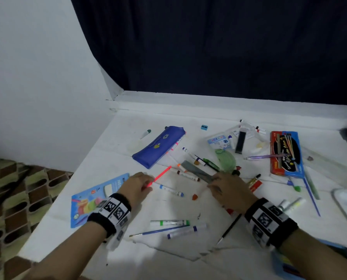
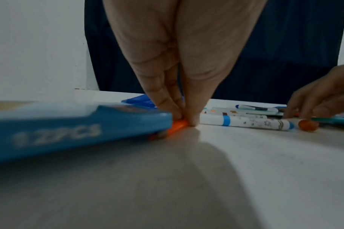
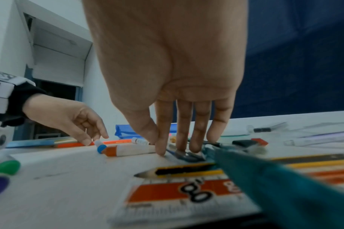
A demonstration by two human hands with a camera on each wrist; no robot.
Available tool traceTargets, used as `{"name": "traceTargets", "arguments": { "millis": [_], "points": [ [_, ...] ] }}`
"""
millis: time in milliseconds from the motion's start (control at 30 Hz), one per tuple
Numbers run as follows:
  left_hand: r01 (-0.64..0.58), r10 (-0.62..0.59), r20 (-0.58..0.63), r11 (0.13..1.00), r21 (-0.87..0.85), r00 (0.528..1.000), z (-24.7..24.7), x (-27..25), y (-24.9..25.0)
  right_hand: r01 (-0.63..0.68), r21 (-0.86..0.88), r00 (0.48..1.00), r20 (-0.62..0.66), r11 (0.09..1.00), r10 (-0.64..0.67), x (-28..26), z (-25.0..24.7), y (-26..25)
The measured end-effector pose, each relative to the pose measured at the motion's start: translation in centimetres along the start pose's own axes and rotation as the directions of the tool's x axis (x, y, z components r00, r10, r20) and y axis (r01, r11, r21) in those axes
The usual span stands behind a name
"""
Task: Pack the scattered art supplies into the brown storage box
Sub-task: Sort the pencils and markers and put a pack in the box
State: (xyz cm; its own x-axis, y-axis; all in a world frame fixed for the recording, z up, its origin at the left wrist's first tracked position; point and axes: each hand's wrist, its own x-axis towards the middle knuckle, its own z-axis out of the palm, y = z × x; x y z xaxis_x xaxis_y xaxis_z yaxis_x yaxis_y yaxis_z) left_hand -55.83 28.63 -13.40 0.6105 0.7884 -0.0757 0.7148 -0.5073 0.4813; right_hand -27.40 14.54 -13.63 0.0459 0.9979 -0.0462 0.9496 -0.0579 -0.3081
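- From the head camera we see two hands low over a white table (image 1: 128, 259) strewn with art supplies. The brown storage box does not show in any view.
- Our left hand (image 1: 137, 186) pinches the near end of one orange pencil (image 1: 161, 175), which slants away toward one blue pencil case (image 1: 158, 146).
- Our right hand (image 1: 227, 187) has its fingers on the near end of one grey ruler (image 1: 196, 171); we cannot tell from here whether they grip it or only press.
- We count one blue flat box (image 1: 91, 201) left of the left hand, one red pencil box (image 1: 285, 154) far right, one green protractor (image 1: 226, 160), one small blue sharpener (image 1: 204, 127), and two brushes near us, one blue-handled (image 1: 160, 231) and one black (image 1: 230, 229).
- Between the hands lie one blue-capped marker (image 1: 171, 190) and one loose orange cap (image 1: 194, 197). The markers further off are too jumbled to count surely.
- From the left wrist, thumb and fingertips (image 2: 192, 120) close together on the orange pencil (image 2: 177, 127), just beside the blue flat box (image 2: 69, 131) marked 12 PCS. One blue-banded marker (image 2: 245, 123) and one orange cap (image 2: 308, 125) lie to the right.
- From the right wrist, four fingers (image 3: 184, 124) point straight down and the thumb presses the table beside them, touching the dark ruler (image 3: 186, 155). Nearer lie one yellow-and-black pencil (image 3: 179, 170) and one orange-capped marker (image 3: 128, 150).
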Motion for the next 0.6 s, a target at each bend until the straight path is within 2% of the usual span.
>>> {"name": "traceTargets", "arguments": {
  "millis": [100, 167, 267, 300, 333, 367, 400, 433, 500, 600],
  "points": [
    [0.018, -0.020, -0.021, 0.996, -0.088, 1.000, 0.4, 0.8, 0.7, -0.015, 0.039, 0.999, 0.034, 0.999, 0.014, -1.3, -0.5, 0.8],
    [-0.029, 0.012, -0.132, 0.992, -0.127, 0.991, 0.3, 1.7, 1.3, -0.047, 0.086, 0.997, 0.067, 0.995, 0.041, -1.4, -1.2, 1.1],
    [-0.075, 0.072, -0.280, 0.997, 0.000, 0.957, -1.3, 4.1, 2.0, -0.104, 0.107, 0.994, 0.050, 0.989, 0.100, -0.2, -2.4, 1.0],
    [0.000, -0.006, -0.198, 1.000, -0.029, 0.980, -2.3, 5.1, 2.3, -0.136, 0.110, 0.990, 0.039, 0.985, 0.132, 0.4, -2.7, 0.9],
    [0.000, 0.002, -0.103, 1.000, 0.012, 0.995, -3.0, 6.5, 2.1, -0.170, 0.116, 0.985, 0.021, 0.979, 0.169, 1.0, -2.8, 0.8],
    [-0.023, 0.032, -0.070, 0.992, 0.126, 0.997, -3.0, 7.9, 1.6, -0.205, 0.122, 0.978, -0.001, 0.971, 0.206, 1.7, -2.8, 0.9],
    [0.046, -0.050, 0.019, 0.984, 0.173, 0.999, -3.3, 8.4, 1.6, -0.236, 0.128, 0.970, -0.025, 0.963, 0.241, 2.2, -2.7, 1.0],
    [0.110, -0.122, 0.045, 0.973, 0.201, 0.992, -2.9, 8.7, 1.6, -0.265, 0.126, 0.962, -0.036, 0.956, 0.272, 2.8, -2.6, 1.2],
    [0.152, -0.154, -0.012, 0.951, 0.268, 0.988, -2.4, 9.5, 1.4, -0.307, 0.117, 0.950, -0.011, 0.944, 0.311, 3.5, -2.2, 1.7],
    [0.125, -0.115, -0.071, 0.979, 0.159, 0.991, -3.1, 10.2, 1.4, -0.319, 0.078, 0.948, 0.032, 0.944, 0.318, 4.1, -2.4, 2.4]
  ]
}}
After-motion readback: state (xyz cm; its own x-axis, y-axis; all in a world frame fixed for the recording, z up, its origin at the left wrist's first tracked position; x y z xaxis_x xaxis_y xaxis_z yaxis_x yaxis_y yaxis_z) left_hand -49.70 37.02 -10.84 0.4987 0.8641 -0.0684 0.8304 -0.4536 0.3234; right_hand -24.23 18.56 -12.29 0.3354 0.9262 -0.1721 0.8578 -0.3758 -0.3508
